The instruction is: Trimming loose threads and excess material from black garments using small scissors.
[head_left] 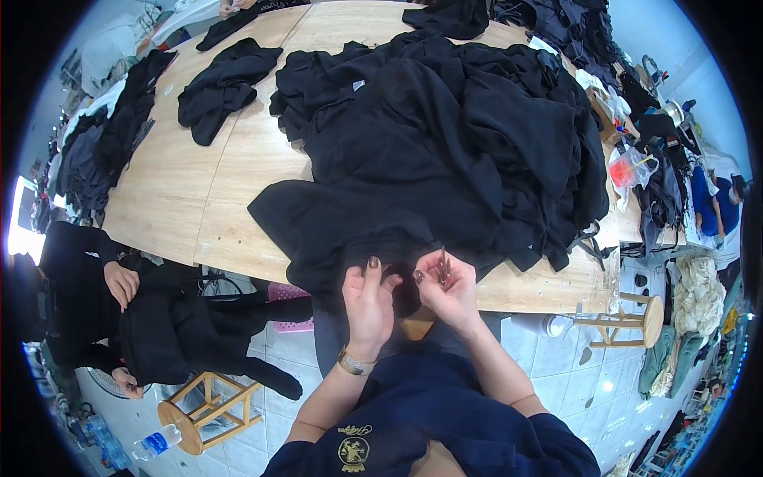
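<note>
Before me at the table's near edge lies a black garment [350,226], part of a large heap of black cloth. My left hand [368,312] is closed on the garment's near edge, thumb uppermost, with some fingertips lost against the dark fabric. Just to its right, my right hand [456,296] grips a small pair of thread snips [443,264], their thin metal points directed away from me over the cloth. The fingers under the snips are partly hidden.
The wooden table [159,191] holds another black piece [226,91] at far left. A co-worker's hand [121,284] handles a black garment [191,330] at left. Wooden stools [208,413] stand at both sides. A bag with a red drink [628,169] sits at the right edge.
</note>
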A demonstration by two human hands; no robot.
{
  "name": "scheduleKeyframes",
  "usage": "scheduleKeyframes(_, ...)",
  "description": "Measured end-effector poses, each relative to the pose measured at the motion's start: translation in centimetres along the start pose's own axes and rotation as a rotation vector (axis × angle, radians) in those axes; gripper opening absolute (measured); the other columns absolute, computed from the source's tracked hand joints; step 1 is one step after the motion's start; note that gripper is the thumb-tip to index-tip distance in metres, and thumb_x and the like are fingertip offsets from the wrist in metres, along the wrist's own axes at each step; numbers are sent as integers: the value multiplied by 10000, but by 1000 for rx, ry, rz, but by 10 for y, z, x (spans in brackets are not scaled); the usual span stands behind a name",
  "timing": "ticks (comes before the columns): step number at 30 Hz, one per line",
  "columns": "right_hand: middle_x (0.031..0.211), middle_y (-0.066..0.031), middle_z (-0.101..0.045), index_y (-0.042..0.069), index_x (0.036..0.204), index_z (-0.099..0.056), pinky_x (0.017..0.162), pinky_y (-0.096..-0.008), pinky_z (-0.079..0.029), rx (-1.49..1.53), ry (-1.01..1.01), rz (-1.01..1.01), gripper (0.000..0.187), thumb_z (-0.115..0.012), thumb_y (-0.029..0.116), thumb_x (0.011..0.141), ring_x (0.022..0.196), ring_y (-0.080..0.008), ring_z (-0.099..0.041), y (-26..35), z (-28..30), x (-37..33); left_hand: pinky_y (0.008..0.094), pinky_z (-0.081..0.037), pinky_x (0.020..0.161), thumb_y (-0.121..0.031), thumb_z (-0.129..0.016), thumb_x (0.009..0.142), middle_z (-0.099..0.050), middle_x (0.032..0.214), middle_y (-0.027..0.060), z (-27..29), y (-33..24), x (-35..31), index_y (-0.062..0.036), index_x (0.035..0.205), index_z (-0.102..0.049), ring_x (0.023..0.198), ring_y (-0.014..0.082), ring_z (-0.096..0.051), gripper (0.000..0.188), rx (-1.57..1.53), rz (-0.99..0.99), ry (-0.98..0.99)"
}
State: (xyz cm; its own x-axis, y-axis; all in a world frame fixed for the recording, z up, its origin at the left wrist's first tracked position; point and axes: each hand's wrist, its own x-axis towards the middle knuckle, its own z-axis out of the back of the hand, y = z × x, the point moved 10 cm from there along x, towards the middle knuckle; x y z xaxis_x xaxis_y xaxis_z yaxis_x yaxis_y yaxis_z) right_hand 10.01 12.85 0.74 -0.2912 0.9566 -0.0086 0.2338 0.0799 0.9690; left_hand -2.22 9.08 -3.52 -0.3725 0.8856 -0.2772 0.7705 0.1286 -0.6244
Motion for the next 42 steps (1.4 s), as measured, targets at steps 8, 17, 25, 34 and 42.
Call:
scheduleKeyframes(8,611,-6,-548,-1,866,-568,475,-180,-388,-620,-81,289,150,-651,25,744,514,-35,-484,19,-14,3,254,-488,779,-83,-445,947,-584,954,59,-3,8,-4,-37,1010,-495,862,105,-571,92,10,-51,172)
scheduleKeyframes(17,591,23,-512,-3,824,-561,470,-176,-362,-395,52,138,82,-603,9,755,510,-15,-451,3,-5,3,264,-512,754,-79,-468,937,-596,894,53,-8,4,-5,-37,941,-512,820,114,-599,61,-51,-6,164)
scheduleKeyframes(25,599,12,-521,11,848,-556,451,-199,-348,-463,-27,206,88,-614,71,820,500,-58,-487,21,-4,4,375,-485,916,-79,-496,923,-597,929,84,-10,-3,-2,-3,943,-530,887,169,-599,86,-16,-4,96)
scheduleKeyframes(34,689,-85,-545,44,798,-546,489,-324,-431,-959,-24,463,189,-649,200,771,579,-256,-570,32,-8,-4,349,-507,876,-70,-503,917,-576,883,59,-5,-10,3,-24,898,-522,889,159,-597,54,-33,-34,110)
scheduleKeyframes(42,663,-62,-511,54,753,-546,470,-307,-409,-1040,-73,536,315,-670,342,769,551,-228,-540,33,-9,-5,337,-500,871,-40,-539,893,-592,910,70,-8,-17,0,-3,931,-552,871,153,-598,55,66,-88,122)
